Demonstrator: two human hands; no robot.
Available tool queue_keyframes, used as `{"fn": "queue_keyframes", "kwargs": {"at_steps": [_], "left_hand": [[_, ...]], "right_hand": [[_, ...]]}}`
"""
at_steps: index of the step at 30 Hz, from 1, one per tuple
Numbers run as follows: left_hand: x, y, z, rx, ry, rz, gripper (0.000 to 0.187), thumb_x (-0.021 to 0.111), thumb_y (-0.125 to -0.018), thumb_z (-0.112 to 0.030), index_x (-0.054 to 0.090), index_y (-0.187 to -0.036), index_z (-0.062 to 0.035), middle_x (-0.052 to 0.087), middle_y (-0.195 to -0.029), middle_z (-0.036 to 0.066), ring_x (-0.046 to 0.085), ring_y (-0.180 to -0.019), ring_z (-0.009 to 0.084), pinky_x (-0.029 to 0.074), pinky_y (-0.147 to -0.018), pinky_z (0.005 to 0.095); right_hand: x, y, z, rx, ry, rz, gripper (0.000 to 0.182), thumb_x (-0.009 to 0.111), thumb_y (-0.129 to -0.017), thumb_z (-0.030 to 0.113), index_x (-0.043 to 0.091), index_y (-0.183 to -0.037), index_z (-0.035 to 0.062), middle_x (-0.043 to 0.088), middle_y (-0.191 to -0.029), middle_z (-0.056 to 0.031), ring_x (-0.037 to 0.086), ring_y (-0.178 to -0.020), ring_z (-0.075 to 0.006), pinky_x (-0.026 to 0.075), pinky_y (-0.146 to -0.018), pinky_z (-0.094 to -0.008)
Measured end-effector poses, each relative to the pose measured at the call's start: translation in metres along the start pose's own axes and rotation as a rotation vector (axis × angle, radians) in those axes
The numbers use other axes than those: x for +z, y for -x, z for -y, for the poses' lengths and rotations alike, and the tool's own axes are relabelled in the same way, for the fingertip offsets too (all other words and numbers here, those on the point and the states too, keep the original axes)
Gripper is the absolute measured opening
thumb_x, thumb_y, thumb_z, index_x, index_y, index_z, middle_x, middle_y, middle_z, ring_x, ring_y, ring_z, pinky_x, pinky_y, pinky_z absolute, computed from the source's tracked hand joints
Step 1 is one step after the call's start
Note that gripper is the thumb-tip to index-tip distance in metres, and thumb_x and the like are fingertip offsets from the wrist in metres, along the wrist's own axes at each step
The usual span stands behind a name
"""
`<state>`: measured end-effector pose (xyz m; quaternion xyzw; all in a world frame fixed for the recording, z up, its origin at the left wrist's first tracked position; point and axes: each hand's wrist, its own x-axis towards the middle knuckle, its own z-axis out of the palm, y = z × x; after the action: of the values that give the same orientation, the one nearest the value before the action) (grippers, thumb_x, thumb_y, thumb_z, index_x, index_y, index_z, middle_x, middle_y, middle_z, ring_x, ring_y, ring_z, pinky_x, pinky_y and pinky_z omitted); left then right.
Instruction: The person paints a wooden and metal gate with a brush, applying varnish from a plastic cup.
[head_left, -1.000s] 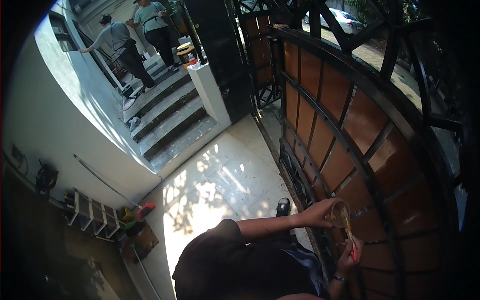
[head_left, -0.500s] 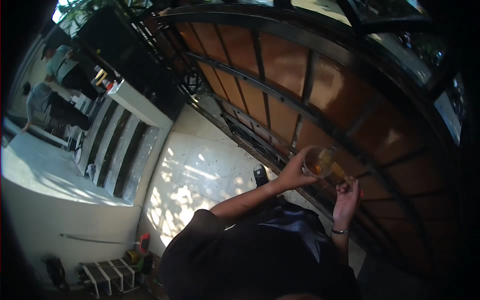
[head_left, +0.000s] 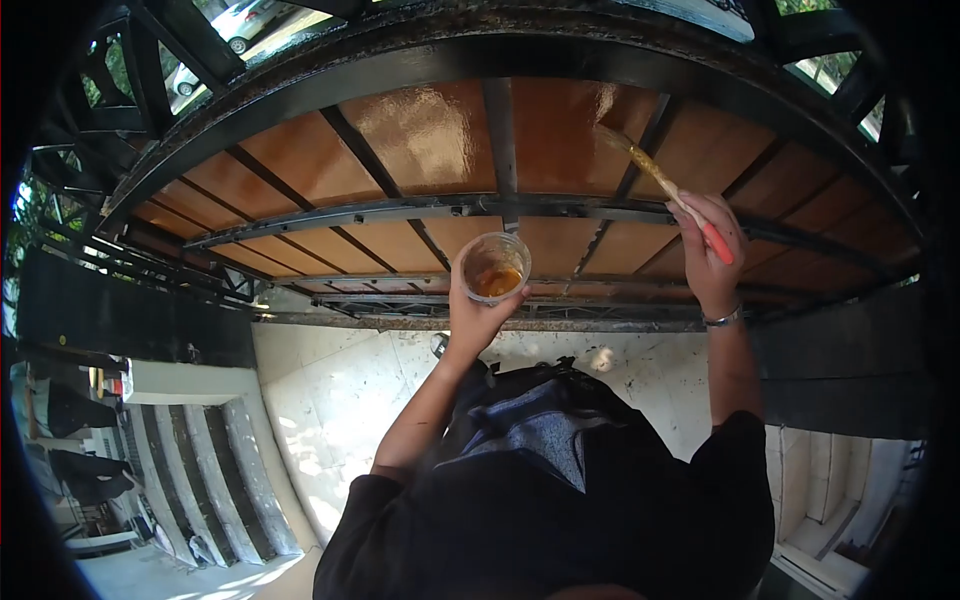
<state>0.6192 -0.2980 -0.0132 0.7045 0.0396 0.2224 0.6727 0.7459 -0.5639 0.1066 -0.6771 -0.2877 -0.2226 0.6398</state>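
My left hand [head_left: 482, 318] is wrapped round a clear plastic cup [head_left: 496, 268] with a little amber liquid in its bottom. Raised at the right, my right hand [head_left: 715, 250] grips a paintbrush [head_left: 655, 174] by its handle, which has a red end. The bristles point up and left and appear to meet a brown panel [head_left: 570, 140] of the gate. Black metal bars [head_left: 500, 135] divide the panels. Some of the panel surface looks wet and glossy.
A long black rail [head_left: 420, 207] crosses the gate in front of me. Pale floor tiles [head_left: 310, 380] lie below. Steps [head_left: 205, 480] rise at the left, with people [head_left: 75, 440] beyond them. More steps [head_left: 825, 475] show at the right, and a parked car [head_left: 240, 25] stands past the gate.
My view has turned to face the gate squarely. The brush has left the cup and gone up to a panel at the right, while my left hand still holds the cup.
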Motion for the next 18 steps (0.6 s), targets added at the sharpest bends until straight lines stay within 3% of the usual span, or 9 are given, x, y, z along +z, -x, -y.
{"fn": "queue_keyframes", "kwargs": {"at_steps": [2,3,5,10,12,16,18], "left_hand": [[-0.003,0.010,0.002,-0.009,-0.006,-0.001,0.087,0.087,-0.073,-0.010,0.034,-0.142,-0.0014,0.046,-0.135,0.014,0.051,-0.125,0.0242,0.046,-0.106,0.0398],[-0.004,0.015,-0.002,-0.028,-0.025,-0.007,0.087,0.086,-0.074,-0.009,0.033,-0.142,-0.0014,0.047,-0.134,0.014,0.051,-0.125,0.0242,0.046,-0.107,0.0400],[-0.007,0.022,0.004,-0.053,-0.012,-0.016,0.086,0.085,-0.074,-0.010,0.033,-0.143,-0.0013,0.047,-0.134,0.014,0.050,-0.125,0.0234,0.046,-0.107,0.0395],[-0.018,0.043,0.001,-0.083,0.000,-0.080,0.083,0.084,-0.075,-0.011,0.035,-0.142,-0.0008,0.050,-0.133,0.014,0.052,-0.124,0.0230,0.046,-0.105,0.0390],[-0.022,0.047,0.001,-0.101,0.002,-0.095,0.082,0.084,-0.075,-0.011,0.036,-0.141,-0.0006,0.051,-0.132,0.014,0.053,-0.124,0.0229,0.046,-0.105,0.0389],[-0.030,0.052,0.009,-0.080,-0.021,-0.127,0.084,0.087,-0.075,-0.013,0.036,-0.140,-0.0001,0.052,-0.131,0.014,0.054,-0.121,0.0228,0.046,-0.104,0.0370],[-0.031,0.052,0.013,-0.101,-0.023,-0.130,0.083,0.086,-0.075,-0.013,0.036,-0.140,0.0002,0.051,-0.132,0.014,0.053,-0.122,0.0230,0.045,-0.104,0.0374]], "right_hand": [[-0.010,-0.034,0.024,-0.668,0.653,0.264,0.029,0.073,-0.084,0.000,0.064,-0.112,0.0011,0.065,-0.091,-0.0094,0.063,-0.084,-0.0241,0.055,-0.077,-0.0373],[-0.013,-0.040,0.033,-0.658,0.660,0.262,0.029,0.073,-0.084,0.000,0.064,-0.112,0.0011,0.065,-0.091,-0.0094,0.063,-0.084,-0.0241,0.055,-0.077,-0.0373],[-0.013,-0.048,0.045,-0.900,0.676,0.281,0.034,0.078,-0.077,0.005,0.066,-0.109,0.0027,0.064,-0.092,-0.0084,0.061,-0.083,-0.0266,0.055,-0.077,-0.0378],[0.001,-0.016,0.004,-0.854,0.826,0.480,0.032,0.079,-0.078,0.013,0.067,-0.106,0.0031,0.062,-0.090,-0.0067,0.060,-0.083,-0.0234,0.053,-0.079,-0.0379],[0.001,0.000,-0.007,-0.691,0.720,0.665,0.031,0.080,-0.076,0.010,0.066,-0.103,0.0034,0.063,-0.089,-0.0077,0.060,-0.081,-0.0259,0.052,-0.080,-0.0390],[-0.004,-0.008,0.008,-0.533,0.651,0.672,0.029,0.079,-0.077,0.010,0.067,-0.102,0.0034,0.063,-0.087,-0.0079,0.060,-0.080,-0.0252,0.051,-0.079,-0.0371],[-0.007,-0.026,0.015,-0.564,0.701,0.641,0.029,0.079,-0.077,0.012,0.067,-0.102,0.0034,0.063,-0.085,-0.0070,0.059,-0.079,-0.0246,0.051,-0.078,-0.0367]]}}
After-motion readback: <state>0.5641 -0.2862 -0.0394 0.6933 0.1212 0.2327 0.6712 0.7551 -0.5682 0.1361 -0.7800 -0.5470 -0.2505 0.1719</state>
